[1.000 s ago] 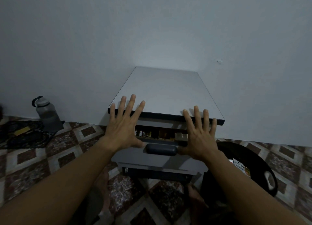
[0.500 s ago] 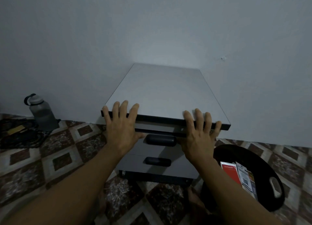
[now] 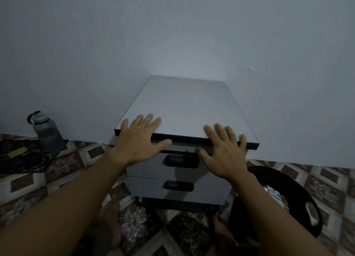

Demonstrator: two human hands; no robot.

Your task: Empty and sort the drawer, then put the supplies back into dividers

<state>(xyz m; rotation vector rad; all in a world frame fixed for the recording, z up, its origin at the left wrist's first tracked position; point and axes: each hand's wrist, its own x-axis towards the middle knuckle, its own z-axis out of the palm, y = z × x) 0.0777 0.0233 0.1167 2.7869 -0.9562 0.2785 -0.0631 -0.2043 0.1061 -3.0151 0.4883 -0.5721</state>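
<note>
Drawer (image 3: 153,169) hides its contents from us; our left hand (image 3: 138,140) and right hand (image 3: 222,154) rest spread flat across the cabinet (image 3: 188,106) front edge.

The front edge of the cabinet top (image 3: 192,106) is covered by the flat left hand (image 3: 138,140) and right hand (image 3: 222,152); open surface is left behind them, up to the wall (image 3: 192,44). Rightward, the floor (image 3: 57,179) is taken by a black tray (image 3: 299,188) close by.
</note>
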